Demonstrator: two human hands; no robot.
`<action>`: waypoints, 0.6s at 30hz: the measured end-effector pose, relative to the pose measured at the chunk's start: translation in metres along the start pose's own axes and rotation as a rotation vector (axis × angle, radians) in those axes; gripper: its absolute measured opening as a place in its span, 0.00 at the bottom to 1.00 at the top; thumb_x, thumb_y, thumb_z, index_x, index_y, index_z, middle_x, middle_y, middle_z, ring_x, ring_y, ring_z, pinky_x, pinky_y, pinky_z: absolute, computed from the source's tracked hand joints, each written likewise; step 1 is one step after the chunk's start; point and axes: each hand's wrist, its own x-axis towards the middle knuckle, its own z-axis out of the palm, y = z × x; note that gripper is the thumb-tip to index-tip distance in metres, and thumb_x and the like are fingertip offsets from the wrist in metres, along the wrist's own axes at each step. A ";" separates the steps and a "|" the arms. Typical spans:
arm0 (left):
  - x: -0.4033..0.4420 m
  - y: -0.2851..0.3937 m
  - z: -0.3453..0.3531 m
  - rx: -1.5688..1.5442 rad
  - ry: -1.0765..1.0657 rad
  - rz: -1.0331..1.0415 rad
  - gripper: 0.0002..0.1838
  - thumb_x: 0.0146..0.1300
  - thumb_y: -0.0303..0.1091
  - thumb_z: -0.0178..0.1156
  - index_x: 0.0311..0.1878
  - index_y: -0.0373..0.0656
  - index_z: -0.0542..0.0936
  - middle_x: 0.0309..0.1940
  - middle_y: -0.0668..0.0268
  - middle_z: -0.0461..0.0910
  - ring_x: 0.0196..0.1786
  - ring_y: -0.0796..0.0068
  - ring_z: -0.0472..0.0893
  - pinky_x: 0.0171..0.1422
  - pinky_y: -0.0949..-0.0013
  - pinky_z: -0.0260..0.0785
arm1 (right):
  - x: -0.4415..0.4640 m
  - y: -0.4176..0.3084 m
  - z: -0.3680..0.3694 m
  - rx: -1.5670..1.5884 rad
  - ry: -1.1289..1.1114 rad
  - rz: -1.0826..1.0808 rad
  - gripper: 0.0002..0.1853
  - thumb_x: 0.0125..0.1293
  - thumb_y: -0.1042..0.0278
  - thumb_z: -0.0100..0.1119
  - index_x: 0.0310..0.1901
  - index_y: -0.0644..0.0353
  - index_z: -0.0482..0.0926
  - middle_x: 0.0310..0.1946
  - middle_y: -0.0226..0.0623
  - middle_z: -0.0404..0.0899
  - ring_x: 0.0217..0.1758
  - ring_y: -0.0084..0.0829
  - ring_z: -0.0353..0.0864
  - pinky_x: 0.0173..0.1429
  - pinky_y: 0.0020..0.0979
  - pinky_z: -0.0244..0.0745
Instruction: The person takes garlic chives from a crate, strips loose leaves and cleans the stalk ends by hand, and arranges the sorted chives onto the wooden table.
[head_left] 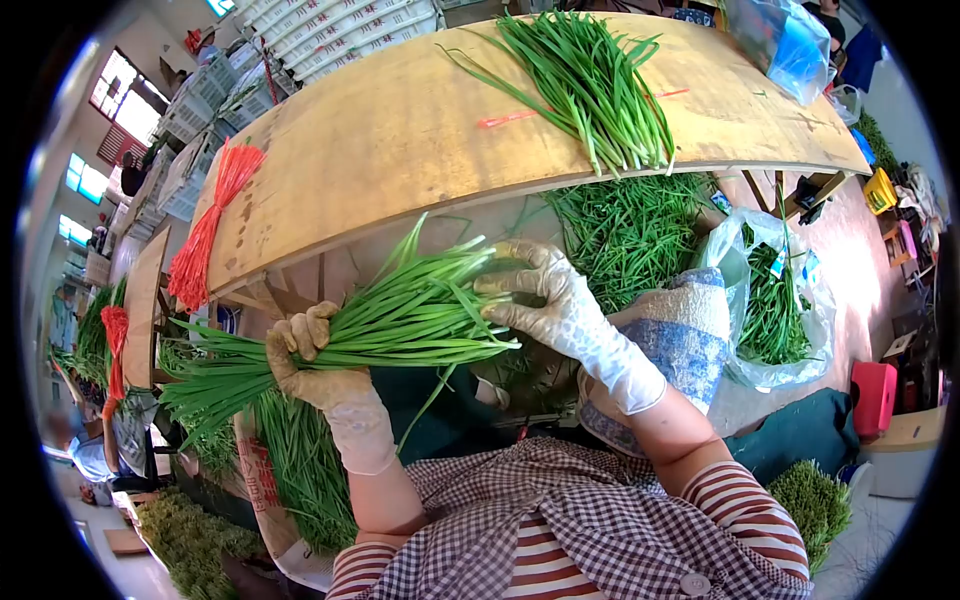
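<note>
A thick bunch of garlic chives (410,320) lies crosswise in front of my body, its pale stem ends to the right and its leaves fanning left. My left hand (315,365), in a stained, pale glove, is closed round the bunch toward its leafy side. At the stem ends is my gloved right hand (550,300), thumb and fingers bent around a few stalks at the edge. One stray leaf hangs below the bunch. Beyond, another bunch of garlic chives (600,95) rests on the wooden table (400,130) across a red tie (510,118).
Red ties (215,225) hang over the table's left corner. Loose greens (630,235) lie heaped under its front edge. A clear plastic bag (745,360) of greens stands at right. More chives (305,460) fill a sack at my left. Stacked white crates (345,35) stand behind. Another person (95,455) is far left.
</note>
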 end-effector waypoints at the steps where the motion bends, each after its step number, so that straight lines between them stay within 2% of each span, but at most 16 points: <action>1: 0.000 0.000 -0.001 -0.028 -0.009 -0.018 0.17 0.64 0.35 0.55 0.20 0.50 0.64 0.14 0.74 0.59 0.22 0.75 0.64 0.52 0.63 0.68 | 0.000 -0.002 0.001 -0.030 -0.004 -0.008 0.16 0.53 0.60 0.73 0.42 0.56 0.86 0.53 0.40 0.78 0.59 0.42 0.74 0.63 0.38 0.69; 2: 0.000 -0.001 -0.003 -0.033 -0.019 -0.017 0.17 0.64 0.35 0.55 0.20 0.50 0.64 0.14 0.74 0.59 0.22 0.75 0.64 0.52 0.63 0.68 | -0.001 0.000 0.005 0.145 0.002 0.146 0.16 0.52 0.57 0.73 0.41 0.54 0.87 0.59 0.40 0.74 0.63 0.43 0.70 0.68 0.41 0.63; 5: 0.001 -0.003 -0.004 -0.042 -0.044 -0.018 0.17 0.64 0.34 0.55 0.20 0.50 0.63 0.13 0.73 0.59 0.22 0.75 0.63 0.51 0.64 0.68 | 0.000 -0.001 0.004 -0.036 0.034 0.040 0.17 0.51 0.54 0.74 0.41 0.53 0.87 0.65 0.42 0.69 0.67 0.45 0.66 0.71 0.44 0.58; 6: 0.000 -0.006 -0.001 -0.039 -0.049 -0.023 0.17 0.64 0.34 0.56 0.20 0.50 0.63 0.13 0.73 0.59 0.21 0.75 0.63 0.51 0.64 0.68 | 0.000 -0.003 0.005 -0.021 -0.038 0.026 0.17 0.51 0.54 0.74 0.41 0.53 0.88 0.69 0.44 0.64 0.72 0.48 0.59 0.74 0.46 0.52; 7: -0.001 -0.008 0.000 -0.035 -0.053 -0.033 0.17 0.64 0.34 0.56 0.20 0.50 0.63 0.13 0.73 0.59 0.21 0.75 0.62 0.51 0.64 0.67 | -0.003 -0.002 0.011 -0.017 -0.040 0.042 0.15 0.52 0.57 0.74 0.40 0.54 0.87 0.69 0.45 0.64 0.74 0.47 0.56 0.75 0.44 0.52; 9: -0.002 -0.012 0.000 -0.017 -0.061 -0.039 0.17 0.64 0.34 0.56 0.20 0.50 0.63 0.13 0.73 0.59 0.21 0.75 0.61 0.51 0.64 0.67 | -0.004 0.005 0.015 0.246 0.003 0.124 0.14 0.53 0.60 0.73 0.39 0.57 0.87 0.70 0.46 0.63 0.74 0.47 0.56 0.74 0.42 0.53; 12: -0.004 -0.014 -0.002 0.047 -0.021 -0.034 0.16 0.63 0.34 0.56 0.21 0.49 0.63 0.14 0.73 0.59 0.21 0.74 0.60 0.50 0.65 0.66 | -0.003 0.000 0.008 -0.052 -0.055 0.047 0.12 0.55 0.64 0.71 0.39 0.59 0.86 0.70 0.46 0.61 0.73 0.46 0.59 0.73 0.40 0.56; 15: 0.000 -0.010 -0.004 0.087 -0.008 -0.019 0.16 0.63 0.34 0.56 0.21 0.49 0.64 0.14 0.73 0.59 0.21 0.74 0.60 0.49 0.66 0.66 | -0.003 0.007 0.003 0.167 -0.130 0.077 0.10 0.57 0.67 0.68 0.40 0.60 0.85 0.71 0.46 0.60 0.72 0.46 0.60 0.72 0.40 0.57; 16: 0.001 -0.008 -0.004 0.093 -0.011 -0.015 0.16 0.63 0.34 0.56 0.21 0.49 0.64 0.14 0.73 0.59 0.21 0.74 0.59 0.49 0.66 0.66 | -0.002 0.010 0.001 0.200 -0.150 0.054 0.10 0.58 0.68 0.67 0.40 0.62 0.85 0.70 0.46 0.62 0.68 0.41 0.66 0.68 0.36 0.63; 18: 0.005 -0.001 -0.007 0.114 0.035 0.015 0.16 0.64 0.35 0.56 0.21 0.49 0.64 0.14 0.72 0.59 0.22 0.73 0.61 0.50 0.65 0.67 | 0.000 0.015 -0.009 0.398 -0.177 0.191 0.11 0.58 0.69 0.67 0.42 0.62 0.84 0.64 0.44 0.70 0.61 0.35 0.73 0.65 0.32 0.67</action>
